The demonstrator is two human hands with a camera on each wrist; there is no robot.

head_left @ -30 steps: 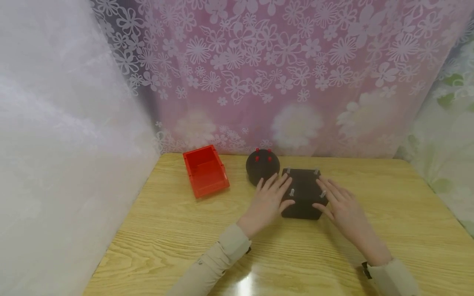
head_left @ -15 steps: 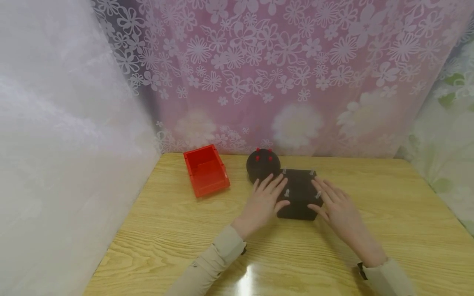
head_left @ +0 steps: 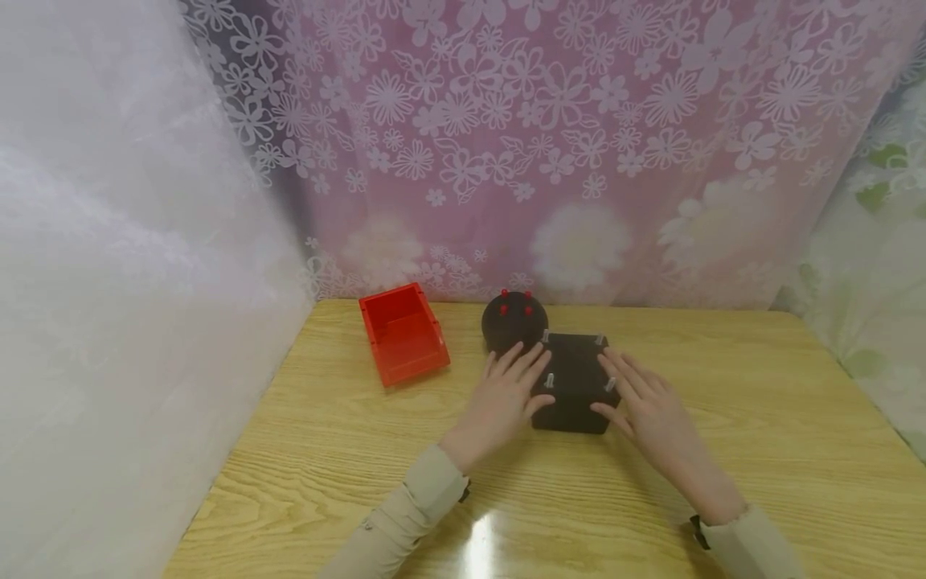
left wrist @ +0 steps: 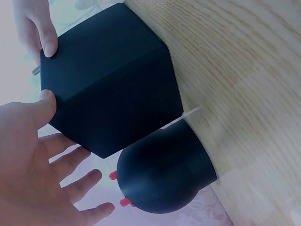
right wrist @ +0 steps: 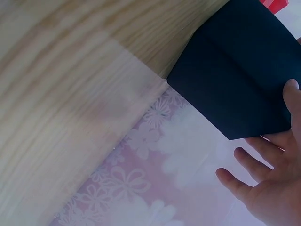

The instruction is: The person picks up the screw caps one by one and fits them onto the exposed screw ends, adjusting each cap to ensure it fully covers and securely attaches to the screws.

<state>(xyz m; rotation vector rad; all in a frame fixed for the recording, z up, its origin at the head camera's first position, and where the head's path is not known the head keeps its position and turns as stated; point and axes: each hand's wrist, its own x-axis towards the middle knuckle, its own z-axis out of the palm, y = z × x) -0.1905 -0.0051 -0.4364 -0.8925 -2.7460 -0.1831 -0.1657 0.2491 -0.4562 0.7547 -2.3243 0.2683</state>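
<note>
A black, box-like block point(head_left: 575, 374) with tapering sides stands on the table, small clear pegs point(head_left: 550, 380) poking up near its top corners. My left hand point(head_left: 495, 398) presses its left side, thumb against the near face. On the opposite side my right hand point(head_left: 651, 410) presses in the same way. The fingers of both hands are mostly straight and spread; in the left wrist view, several left fingers point(left wrist: 82, 186) stand off the block. Just behind its left corner is a round black piece point(head_left: 514, 326) with several red pegs on top, partly hidden by my left fingers.
An open red bin point(head_left: 408, 346) sits at the back left of the wooden table point(head_left: 325, 474). A pink flowered curtain point(head_left: 463, 161) hangs behind the table's back edge. Pale sheets line the left side point(head_left: 130, 265) and the right side.
Both hands and the block between them have shifted steadily left and slightly nearer, so the block now overlaps the round piece more in the head view. The red bin and round piece have stayed put.
</note>
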